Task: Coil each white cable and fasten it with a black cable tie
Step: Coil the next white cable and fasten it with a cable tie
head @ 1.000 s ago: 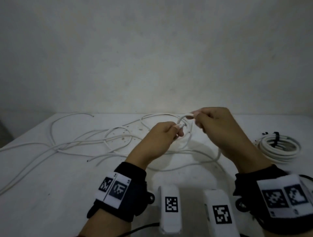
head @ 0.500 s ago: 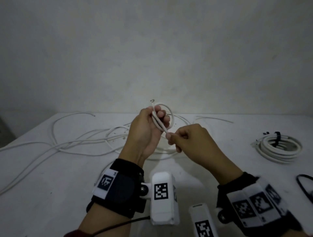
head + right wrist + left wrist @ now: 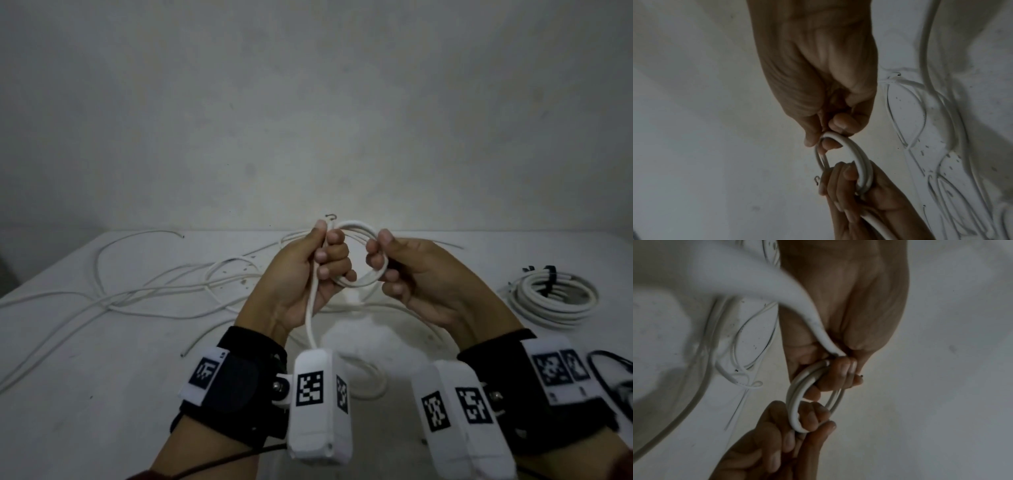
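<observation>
I hold a small coil of white cable (image 3: pixel 356 228) above the table between both hands. My left hand (image 3: pixel 323 246) grips its left side, thumb up, with the cable's bare tip (image 3: pixel 331 216) sticking out above. My right hand (image 3: pixel 380 257) grips the coil's right side. The left wrist view shows two turns of the coil (image 3: pixel 795 395) passing from my left hand (image 3: pixel 840 374) to my right hand (image 3: pixel 793 431). The right wrist view shows the coil (image 3: pixel 858 155) the same way. The cable's tail (image 3: pixel 310 318) hangs from my left palm.
A finished coil (image 3: pixel 551 301) with a black tie (image 3: pixel 549 279) lies on the white table (image 3: pixel 85 377) at the right. Several loose white cables (image 3: pixel 137 294) sprawl across the left and middle. A thin black loop (image 3: pixel 603 370) lies at the right edge. A wall stands behind.
My left hand went from pinching the cable end to holding an upright loop. My right hand dropped along the cable, then came up and gripped the coil's right side, adding a turn.
</observation>
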